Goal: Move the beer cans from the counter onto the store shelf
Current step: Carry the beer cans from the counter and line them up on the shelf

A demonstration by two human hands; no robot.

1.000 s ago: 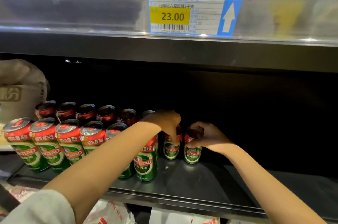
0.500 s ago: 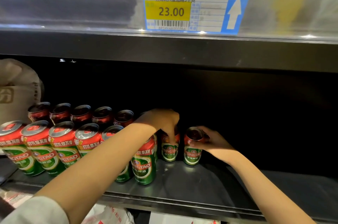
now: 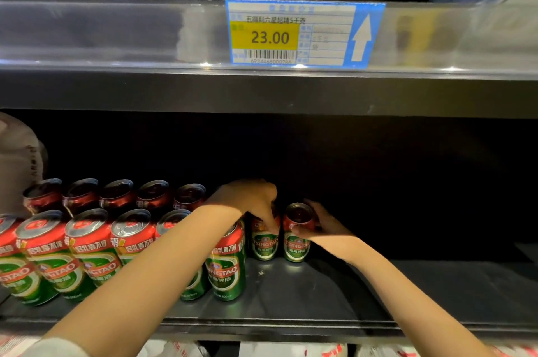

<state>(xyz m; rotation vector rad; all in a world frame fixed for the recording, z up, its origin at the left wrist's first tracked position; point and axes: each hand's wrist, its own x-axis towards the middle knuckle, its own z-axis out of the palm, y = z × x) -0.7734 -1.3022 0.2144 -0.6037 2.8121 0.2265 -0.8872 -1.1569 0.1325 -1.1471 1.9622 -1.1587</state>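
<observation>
Red-and-green beer cans stand upright on the dark metal shelf (image 3: pixel 320 295), each with a silver lid, a red upper band with white characters and a green lower half bearing the brand name. The front row (image 3: pixel 96 254) shows six cans, the leftmost cut by the frame edge and one largely hidden behind the left forearm. Behind it the back row (image 3: pixel 116 196) shows five dim lids at the left, and two more cans at its right end.

The left hand (image 3: pixel 250 202) reaches over the rows and curls down onto the left can of that pair (image 3: pixel 264 243), fingers gripping its top. The right hand (image 3: pixel 323 225) wraps around the rightmost can (image 3: pixel 296 235) from the right side, thumb across its front. These two cans stand just beside each other, a narrow dark gap between them.

To the right of the rightmost can the shelf floor lies bare all the way to the frame edge. Overhead runs a clear plastic rail with a price tag (image 3: pixel 302 33) reading 23.00. A pale bag (image 3: pixel 17 153) sits at the shelf's far left.
</observation>
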